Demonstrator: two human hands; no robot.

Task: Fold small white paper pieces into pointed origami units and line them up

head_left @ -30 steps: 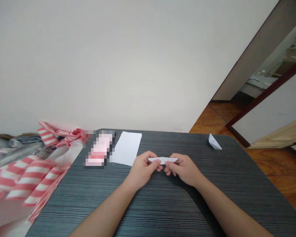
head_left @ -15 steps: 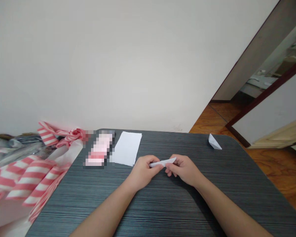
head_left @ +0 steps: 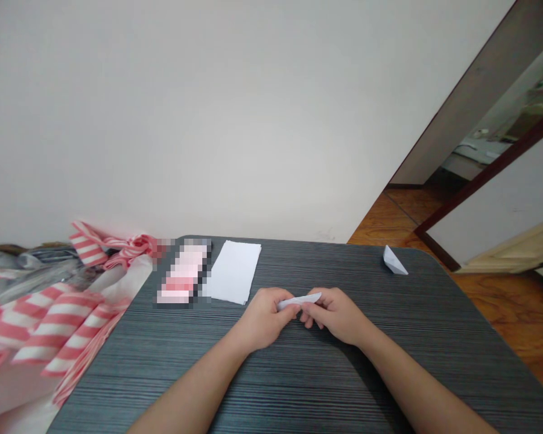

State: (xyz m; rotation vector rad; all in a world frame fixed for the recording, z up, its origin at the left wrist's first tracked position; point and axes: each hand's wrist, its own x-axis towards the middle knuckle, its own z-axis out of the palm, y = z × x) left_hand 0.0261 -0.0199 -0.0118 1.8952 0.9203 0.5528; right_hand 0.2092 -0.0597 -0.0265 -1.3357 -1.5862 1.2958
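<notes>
A narrow piece of folded white paper [head_left: 304, 299] is held between my two hands, over the middle of the dark table. My left hand [head_left: 263, 317] is closed on its left end, the thumb along the near side. With thumb and fingers, my right hand [head_left: 337, 313] pinches the paper toward its right end, whose tip points up and to the right. The fingers hide parts of the folds. Both thumbs are close together near the paper's middle.
A stack of white paper sheets [head_left: 235, 271] lies at the back left of the dark table [head_left: 262, 386], beside a pixelated pinkish item [head_left: 185, 271]. At the back right rests a folded paper boat [head_left: 393, 261]. Red-and-white striped cloth [head_left: 49, 325] is heaped left of the table.
My right hand has shifted slightly left, closer to the left hand, and its thumb now sits nearer the paper's middle. Both hands still hold the folded paper.
</notes>
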